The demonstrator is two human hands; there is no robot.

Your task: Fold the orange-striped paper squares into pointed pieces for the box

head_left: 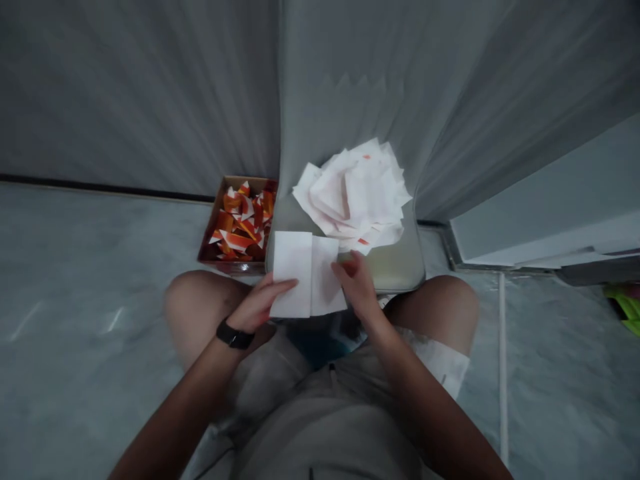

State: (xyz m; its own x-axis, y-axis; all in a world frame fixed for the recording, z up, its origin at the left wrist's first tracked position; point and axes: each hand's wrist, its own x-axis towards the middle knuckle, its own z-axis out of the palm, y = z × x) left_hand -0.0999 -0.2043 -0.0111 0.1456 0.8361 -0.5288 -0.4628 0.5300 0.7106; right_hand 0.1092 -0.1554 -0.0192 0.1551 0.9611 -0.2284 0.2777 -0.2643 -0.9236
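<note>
**Flat palm and curled fingers on a creased white sheet**

Someone sits with bare knees apart, working on a white paper sheet [311, 275] at the front edge of a pale cushioned seat [395, 267]. The sheet lies across the seat edge and over the lap, with a straight crease dividing it into two panels.

The left hand [260, 303], a black wristwatch [233, 335] on its wrist, is open and lies flat, its fingers spread narrowly along the lower edge of the left panel. That is sound handling: a flat hand spreads the pressure and keeps the paper from creeping. The right hand [356, 287] is curled over the right panel, its fingertips on the paper near the top edge. The thumb is hidden, so I cannot tell whether that hand is actually pinching the sheet. Keeping the edges square and the crease straight matters most here, and both look tidy from where I stand.

Behind the sheet, a loose heap of white papers with orange-red marks [350, 193] sits on the seat. To its left is a cardboard box [245, 179] packed with folded orange-and-white pieces [240, 223]. Grey drapes [150, 93] hang behind, above a grey stone floor [75, 267].
</note>
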